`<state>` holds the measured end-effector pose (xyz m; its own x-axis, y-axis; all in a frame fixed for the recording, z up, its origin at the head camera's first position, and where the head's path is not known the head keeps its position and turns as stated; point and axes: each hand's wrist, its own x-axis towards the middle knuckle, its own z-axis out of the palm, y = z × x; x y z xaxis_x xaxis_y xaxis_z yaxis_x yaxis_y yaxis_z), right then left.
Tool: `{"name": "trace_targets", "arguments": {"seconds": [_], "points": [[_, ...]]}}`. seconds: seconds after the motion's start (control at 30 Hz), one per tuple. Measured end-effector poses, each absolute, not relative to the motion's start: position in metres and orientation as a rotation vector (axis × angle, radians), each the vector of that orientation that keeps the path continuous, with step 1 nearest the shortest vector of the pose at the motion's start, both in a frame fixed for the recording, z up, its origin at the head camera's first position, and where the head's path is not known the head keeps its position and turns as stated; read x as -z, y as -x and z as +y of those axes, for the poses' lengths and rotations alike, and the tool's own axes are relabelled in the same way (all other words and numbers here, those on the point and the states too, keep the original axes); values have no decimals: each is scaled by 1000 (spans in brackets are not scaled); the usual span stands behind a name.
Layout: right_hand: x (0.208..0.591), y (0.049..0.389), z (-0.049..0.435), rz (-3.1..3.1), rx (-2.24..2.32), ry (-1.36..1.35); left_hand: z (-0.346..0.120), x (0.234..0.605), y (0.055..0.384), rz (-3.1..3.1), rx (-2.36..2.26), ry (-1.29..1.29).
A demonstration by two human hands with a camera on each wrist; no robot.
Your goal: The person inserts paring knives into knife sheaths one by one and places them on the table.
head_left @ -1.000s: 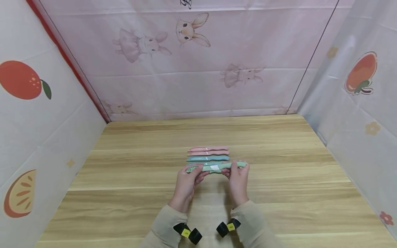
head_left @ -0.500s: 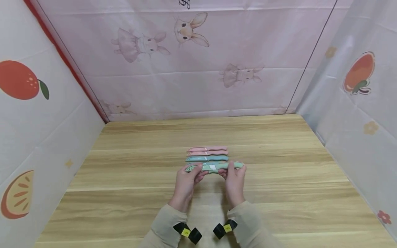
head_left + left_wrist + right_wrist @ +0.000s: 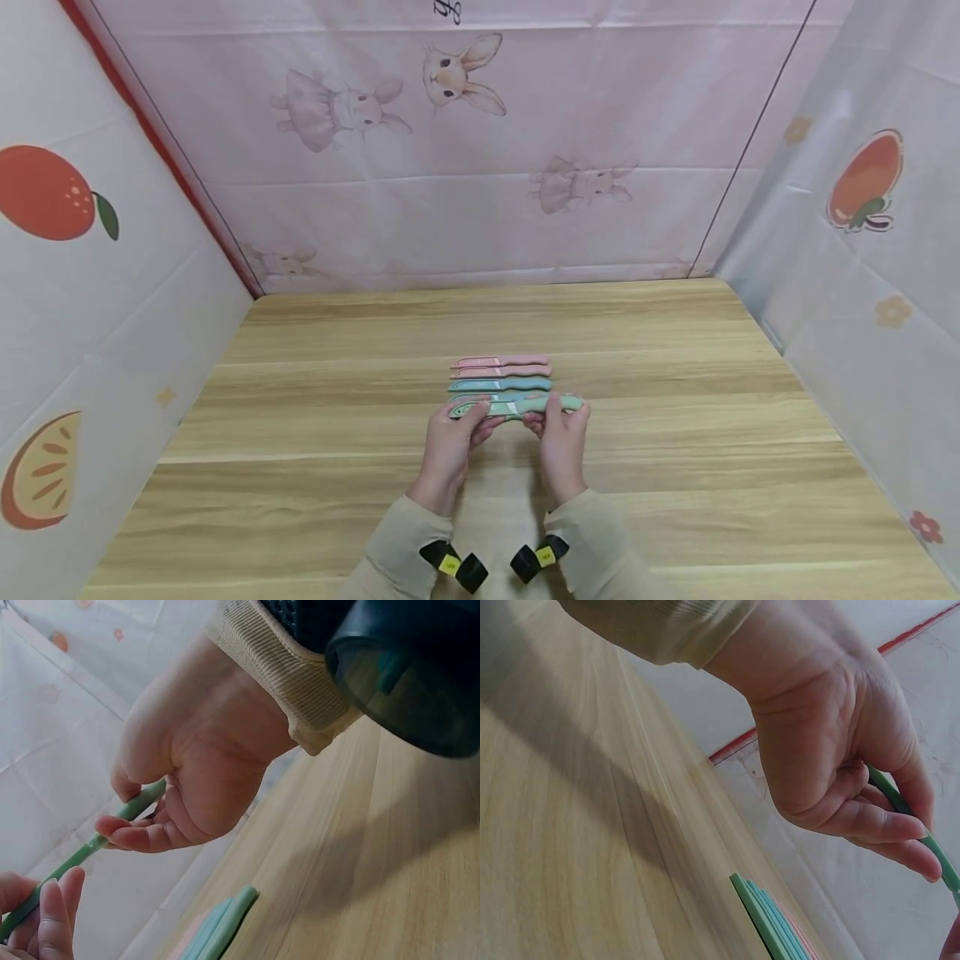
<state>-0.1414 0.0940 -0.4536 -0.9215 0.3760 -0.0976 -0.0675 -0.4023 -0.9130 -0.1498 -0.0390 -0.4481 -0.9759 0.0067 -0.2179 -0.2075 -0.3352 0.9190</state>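
Above the table, both hands hold a light green knife [image 3: 534,405] level, its sheath end to the left. My left hand [image 3: 444,450] pinches the sheath between thumb and fingers. The right hand [image 3: 562,446] grips the handle near its rounded end. Only a thin pale strip shows between sheath and handle. In the left wrist view the right hand [image 3: 202,757] holds the green handle [image 3: 139,802]. In the right wrist view the left hand [image 3: 832,742] pinches the green sheath [image 3: 889,787]. Part of the sheath is hidden by the fingers.
Behind the held knife lie pink knives [image 3: 517,361] and teal knives [image 3: 517,384] in a parallel row. Another green knife [image 3: 756,911] lies at the row's near side, mostly hidden in the head view. Printed curtains [image 3: 450,225] surround the wooden table [image 3: 300,433] on three sides.
My right hand has moved slightly left with the handle, while the left hand stays in place. The pale strip between sheath and handle has narrowed.
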Motion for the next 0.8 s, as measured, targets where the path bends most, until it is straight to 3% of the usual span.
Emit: {"name": "trace_targets", "arguments": {"seconds": [0.27, 0.53, 0.67, 0.8], "points": [[457, 143, 96, -1528, -2446, 444, -41, 449, 152, 1738, -2408, 213], [451, 150, 125, -1658, -2524, 515, -53, 427, 165, 2512, -1766, -379], [447, 153, 145, -2047, -2312, 327, -65, 422, 169, 2916, -1239, -717], [442, 156, 163, -2599, -1737, -72, -75, 422, 173, 3047, -846, -1036]]}}
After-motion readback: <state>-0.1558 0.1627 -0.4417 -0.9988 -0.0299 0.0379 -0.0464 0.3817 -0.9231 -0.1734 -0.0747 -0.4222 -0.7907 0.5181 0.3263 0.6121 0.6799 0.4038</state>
